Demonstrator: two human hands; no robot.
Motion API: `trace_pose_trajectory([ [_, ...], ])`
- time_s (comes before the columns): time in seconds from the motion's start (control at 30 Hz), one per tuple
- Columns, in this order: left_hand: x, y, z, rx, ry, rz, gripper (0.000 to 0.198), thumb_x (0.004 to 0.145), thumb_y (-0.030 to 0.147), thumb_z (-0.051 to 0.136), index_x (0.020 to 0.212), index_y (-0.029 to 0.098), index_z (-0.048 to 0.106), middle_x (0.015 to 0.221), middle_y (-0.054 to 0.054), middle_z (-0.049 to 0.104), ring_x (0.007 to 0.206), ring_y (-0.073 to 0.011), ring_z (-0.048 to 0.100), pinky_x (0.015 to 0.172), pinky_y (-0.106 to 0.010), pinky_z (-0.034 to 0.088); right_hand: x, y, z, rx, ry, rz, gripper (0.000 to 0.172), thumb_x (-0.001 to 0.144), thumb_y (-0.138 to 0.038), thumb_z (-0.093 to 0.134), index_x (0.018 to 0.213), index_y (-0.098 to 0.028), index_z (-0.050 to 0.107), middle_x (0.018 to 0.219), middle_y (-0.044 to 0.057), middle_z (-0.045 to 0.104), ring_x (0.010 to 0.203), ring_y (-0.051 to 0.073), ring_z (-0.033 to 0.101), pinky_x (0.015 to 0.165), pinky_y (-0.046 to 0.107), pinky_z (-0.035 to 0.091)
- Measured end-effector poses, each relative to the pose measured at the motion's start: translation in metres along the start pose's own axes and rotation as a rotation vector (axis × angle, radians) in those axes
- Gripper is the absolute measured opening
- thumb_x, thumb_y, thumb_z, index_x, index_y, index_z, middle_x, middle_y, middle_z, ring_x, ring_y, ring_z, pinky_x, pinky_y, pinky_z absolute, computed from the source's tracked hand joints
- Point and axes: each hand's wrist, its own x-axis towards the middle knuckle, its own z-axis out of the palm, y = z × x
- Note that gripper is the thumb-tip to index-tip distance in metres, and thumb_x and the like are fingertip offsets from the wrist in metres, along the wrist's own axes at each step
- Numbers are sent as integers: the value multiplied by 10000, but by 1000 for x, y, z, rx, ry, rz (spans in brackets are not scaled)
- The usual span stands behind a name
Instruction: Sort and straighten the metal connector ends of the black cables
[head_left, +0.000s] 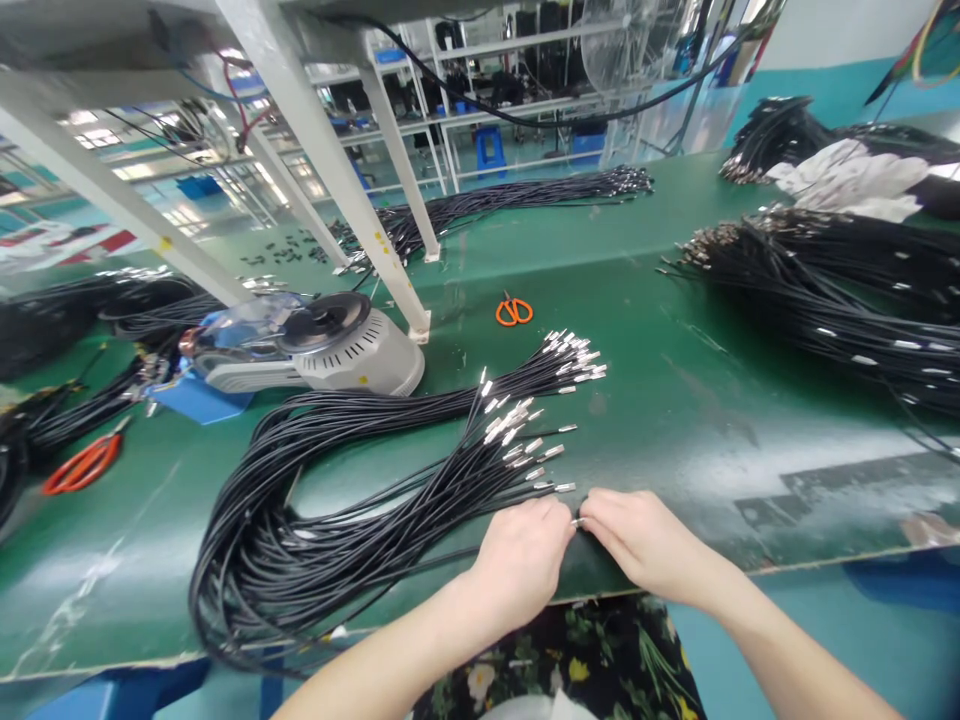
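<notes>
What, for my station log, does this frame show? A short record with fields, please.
left hand: pinches a cable end at the table's near edge
right hand: pinches the same cable end, fingertips meeting the left's
bundle: black cables with metal tips, looped left of the hands
table: green
scissors: orange, mid-table
second scissors: orange, far left
machine: white, round-topped, behind the bundle
other bundles: heaped at right and rear

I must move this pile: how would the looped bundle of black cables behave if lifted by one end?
Probably floppy: the bundle of black cables lies in slack loops, so it likely sags. Its metal tips splay apart, so strands may slip out. The cable end pinched between left hand and right hand looks thin, probably light.
</notes>
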Motion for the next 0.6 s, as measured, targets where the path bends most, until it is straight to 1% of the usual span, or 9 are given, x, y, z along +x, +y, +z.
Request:
trace_pose_trajectory([
  [0.23, 2, 1, 2, -35, 38, 9, 255, 867, 152, 309, 715, 165, 513, 667, -31, 568, 612, -163, 539, 560, -274, 431, 1, 3, 3, 20, 27, -28, 243, 899, -178, 302, 727, -179, 473, 672, 19, 516, 586, 131, 462, 532, 245, 288],
  [0.43, 5, -1, 5, -82, 5, -12, 261, 867, 161, 315, 717, 161, 529, 690, -34, 596, 638, -162, 562, 583, -269, 444, 1, 5, 6, 17, 12, -28, 241, 898, -175, 301, 722, -176, 466, 662, 18, 508, 589, 133, 464, 538, 241, 284],
  [0.6, 6, -1, 8, -93, 6, -14, 268, 868, 169, 311, 722, 157, 536, 694, -41, 600, 642, -165, 565, 583, -268, 445, 2, 5, 5, 33, 18, -33, 237, 888, -170, 306, 713, -176, 466, 652, 20, 508, 580, 134, 462, 530, 242, 284],
])
